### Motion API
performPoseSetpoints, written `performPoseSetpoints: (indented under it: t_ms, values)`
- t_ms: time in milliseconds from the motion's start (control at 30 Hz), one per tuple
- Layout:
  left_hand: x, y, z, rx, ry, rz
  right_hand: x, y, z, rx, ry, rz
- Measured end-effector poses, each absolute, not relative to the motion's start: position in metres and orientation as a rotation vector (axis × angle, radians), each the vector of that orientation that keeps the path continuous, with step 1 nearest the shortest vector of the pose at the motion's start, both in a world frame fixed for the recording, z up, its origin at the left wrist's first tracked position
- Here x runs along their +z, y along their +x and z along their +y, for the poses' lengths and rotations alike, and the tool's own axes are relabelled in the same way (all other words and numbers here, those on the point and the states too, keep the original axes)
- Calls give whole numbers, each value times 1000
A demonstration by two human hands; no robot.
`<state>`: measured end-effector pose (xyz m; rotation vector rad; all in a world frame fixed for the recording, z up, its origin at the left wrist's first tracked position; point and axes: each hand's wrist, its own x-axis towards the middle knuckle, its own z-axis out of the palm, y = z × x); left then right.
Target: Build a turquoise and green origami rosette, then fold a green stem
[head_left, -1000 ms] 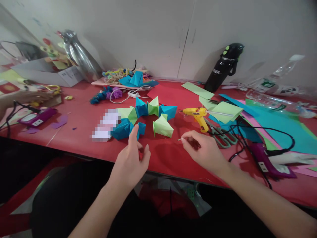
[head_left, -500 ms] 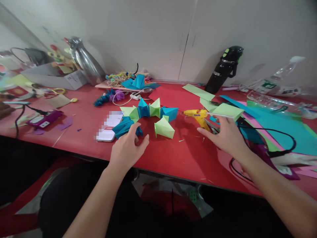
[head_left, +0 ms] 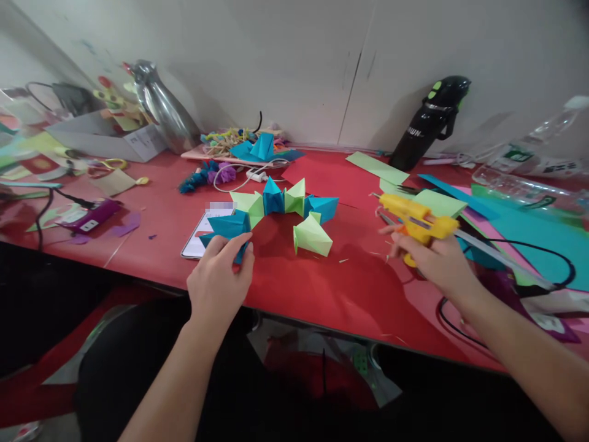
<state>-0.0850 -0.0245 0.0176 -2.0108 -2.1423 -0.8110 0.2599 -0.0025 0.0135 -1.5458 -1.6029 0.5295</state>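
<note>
My right hand [head_left: 442, 264] is wrapped round the handle of a yellow hot glue gun [head_left: 414, 215], which is lifted off the table with its nozzle to the left. A glue stick [head_left: 501, 255] juts from its back. My left hand [head_left: 221, 270] pinches the front blue folded paper piece [head_left: 227, 224] at the left end of an arc. In that arc, blue pieces [head_left: 274, 197] alternate with light green pieces [head_left: 295, 196]. A separate-looking light green piece [head_left: 313, 237] lies at the right end; whether it touches its neighbour I cannot tell.
A phone [head_left: 196, 236] lies beside the blue piece. Behind stand a steel jug [head_left: 163, 110] and a black bottle [head_left: 427, 126]. Coloured paper sheets [head_left: 543, 239], a black cable [head_left: 564, 258] and a clear plastic bottle [head_left: 524, 147] are on the right. A purple power strip [head_left: 99, 215] sits left.
My right hand has picked up the glue gun and raised it. My left hand has moved left and closed on the front blue paper piece. The view has shifted slightly.
</note>
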Motion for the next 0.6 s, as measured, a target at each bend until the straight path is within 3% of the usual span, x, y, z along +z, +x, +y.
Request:
performPoseSetpoints:
  t_ms: [200, 400, 600]
  values:
    - [11, -88, -24, -940, -2052, -2008, 26, 231, -45, 1270, -1425, -1714]
    - [2, -94, -20, -1202, -2078, -2039, 16, 164, -43, 1363, -1176, -1913]
    - [-4, -94, -17, -1775, -2010, -2229, 5, 144, -22, 1196, -1188, -1890]
